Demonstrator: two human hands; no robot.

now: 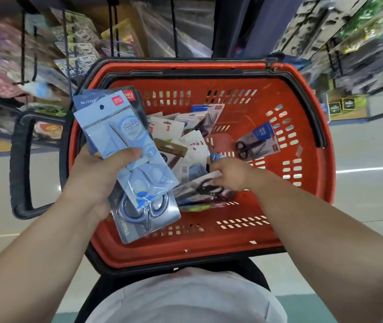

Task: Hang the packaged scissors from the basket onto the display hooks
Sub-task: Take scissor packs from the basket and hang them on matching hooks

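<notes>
Left hand: we see the left hand raised over the basket's left rim and clamped on a fanned stack of packs, with the thumb pressed flat across the top one. Its fingers are hidden under the stack.
Held stack: the pale blue pack lies uppermost, with small blue-handled scissors inside. Below it a grey pack with larger grey-blue handles sticks out toward us. We cannot count the dark cards showing behind them.
Right hand: the right hand is down inside the basket, its fingers curled over the edge of the black-handled pack. That pack lies tilted on the heap.
Hands together or apart: they are apart, the left above the rim and the right low in the middle.
Basket: the red basket with slotted walls sits right in front of us. A black pull handle stands out at its left.
Remaining scissors: a pile of packs fills the middle and left of the basket floor. A lone pack with black scissors lies apart near the right wall.
Display hooks: the black display hooks run above the basket's far-left side among blurred hanging goods, and we cannot read those.
Surroundings: a pale floor lies at either side, and a white shirt shows at the bottom edge.
</notes>
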